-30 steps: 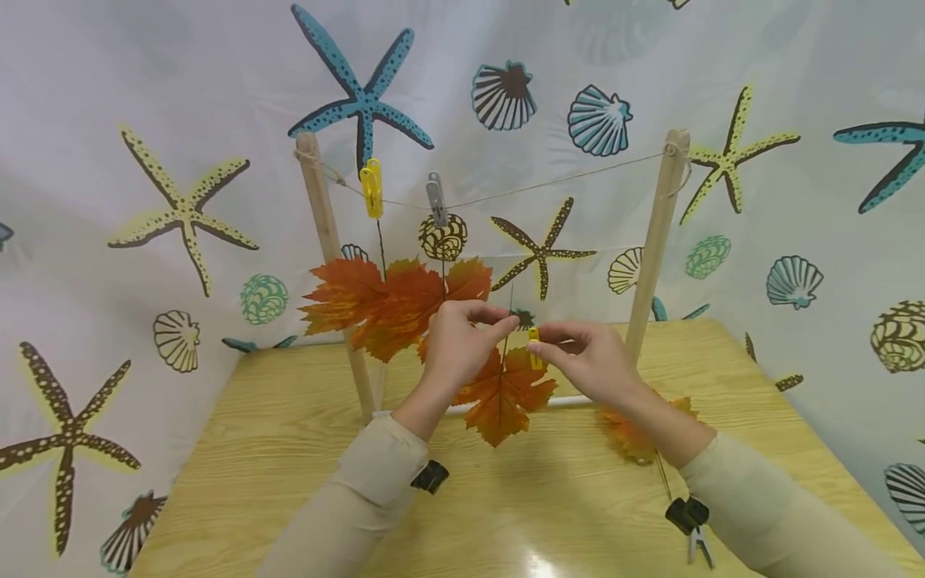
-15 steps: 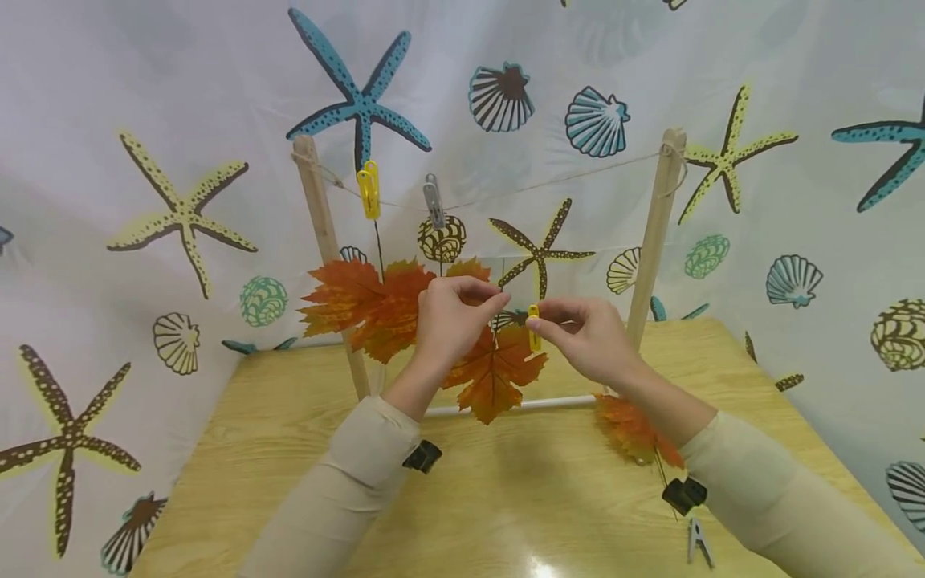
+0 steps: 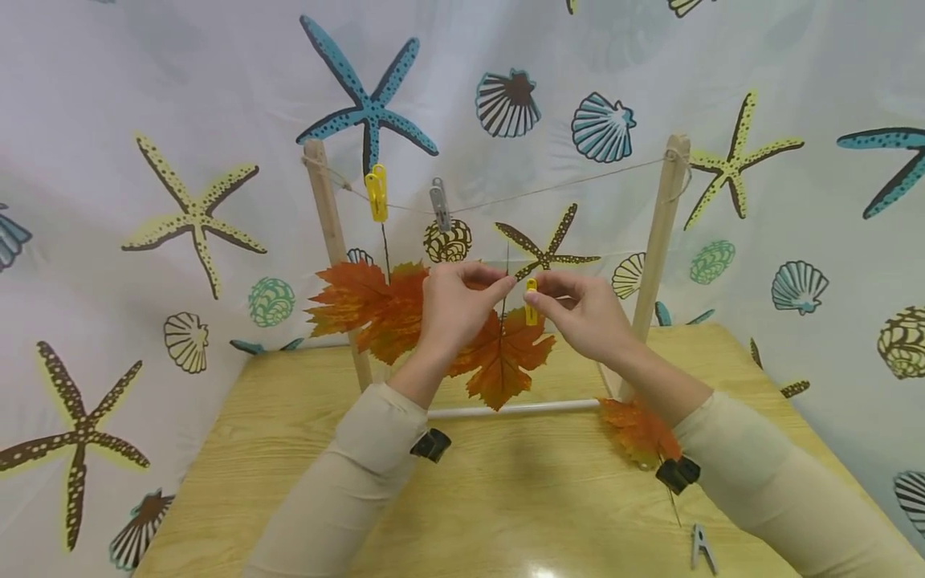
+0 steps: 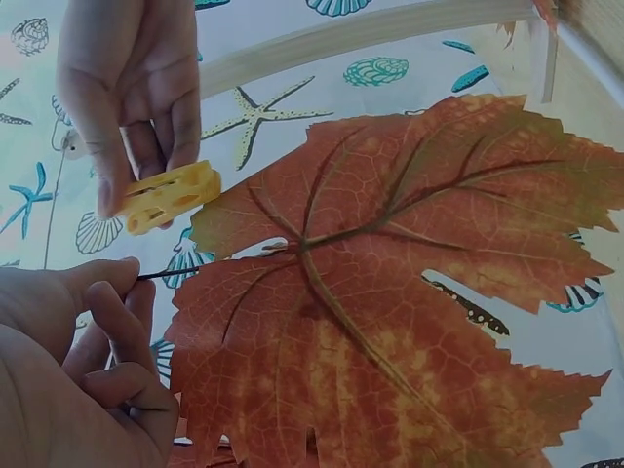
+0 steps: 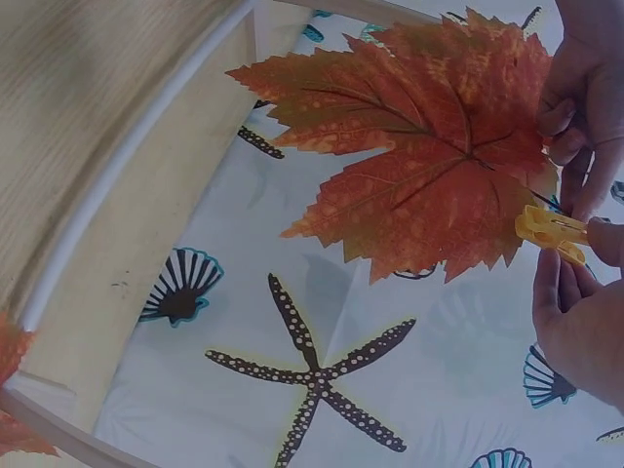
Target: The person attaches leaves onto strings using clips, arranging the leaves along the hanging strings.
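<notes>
My left hand [image 3: 458, 309] pinches the thin dark stem [image 4: 161, 275] of an orange maple leaf [image 3: 503, 357] between thumb and forefinger. The leaf hangs below the fingertips, and it fills much of the left wrist view. Just to the right, my right hand [image 3: 585, 313] holds a yellow clothespin [image 3: 531, 303] between thumb and fingers, close beside the stem. Above both hands a string [image 3: 556, 186] runs between two wooden posts. On its left part, a second yellow clothespin [image 3: 376, 193] and a grey clothespin [image 3: 440, 204] hold up more orange leaves [image 3: 368, 305], partly hidden behind my left hand.
The left wooden post [image 3: 327, 201] and right wooden post [image 3: 661, 225] stand on the wooden table [image 3: 506, 498], joined low by a white bar [image 3: 513, 409]. Another leaf [image 3: 639, 432] lies under my right forearm. A loose grey clothespin [image 3: 701, 548] lies near the front right.
Both hands have risen toward the string, carrying the leaf and the yellow clothespin upward. The clothespins on the string stay where they were.
</notes>
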### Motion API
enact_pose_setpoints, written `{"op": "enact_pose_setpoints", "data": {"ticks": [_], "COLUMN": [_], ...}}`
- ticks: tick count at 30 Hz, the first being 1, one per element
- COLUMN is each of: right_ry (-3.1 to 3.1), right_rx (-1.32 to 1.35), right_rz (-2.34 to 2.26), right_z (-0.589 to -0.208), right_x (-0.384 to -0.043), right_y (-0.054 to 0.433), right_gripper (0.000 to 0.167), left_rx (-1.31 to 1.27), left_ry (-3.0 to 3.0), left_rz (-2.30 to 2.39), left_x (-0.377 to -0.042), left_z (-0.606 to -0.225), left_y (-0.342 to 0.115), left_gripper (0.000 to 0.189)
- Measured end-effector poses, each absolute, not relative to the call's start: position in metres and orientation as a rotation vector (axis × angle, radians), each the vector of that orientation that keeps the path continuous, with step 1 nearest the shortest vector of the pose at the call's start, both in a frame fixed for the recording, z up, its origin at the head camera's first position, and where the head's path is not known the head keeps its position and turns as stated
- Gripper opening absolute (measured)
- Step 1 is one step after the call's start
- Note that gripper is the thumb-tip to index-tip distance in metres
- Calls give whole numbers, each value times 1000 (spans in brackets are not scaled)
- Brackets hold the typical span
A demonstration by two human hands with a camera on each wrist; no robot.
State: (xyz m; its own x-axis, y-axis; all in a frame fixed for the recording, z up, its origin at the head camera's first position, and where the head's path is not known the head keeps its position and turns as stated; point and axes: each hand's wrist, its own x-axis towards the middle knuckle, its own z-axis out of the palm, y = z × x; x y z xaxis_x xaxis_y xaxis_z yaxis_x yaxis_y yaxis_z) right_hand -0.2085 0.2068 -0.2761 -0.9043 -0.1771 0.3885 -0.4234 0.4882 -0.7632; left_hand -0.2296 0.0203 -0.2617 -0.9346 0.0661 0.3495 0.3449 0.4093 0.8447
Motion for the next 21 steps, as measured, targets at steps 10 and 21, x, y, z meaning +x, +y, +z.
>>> {"op": "enact_pose_setpoints", "data": {"ticks": [10,21], "right_ry": [-2456,-2411], "right_rx": [540,547], "right_rz": [1362,1230], "right_z": [-249,-222], "right_x": [-217,-220], "right_y": [206,203], "right_gripper": [30,32], "left_rx": [-395,-399], "left_ry": [-2350,-2261], "left_rz": [-1543,-1393], "left_x": [-236,-231], "left_z": [-252,-244], "left_y": [19,32], "left_gripper": [18,20]}}
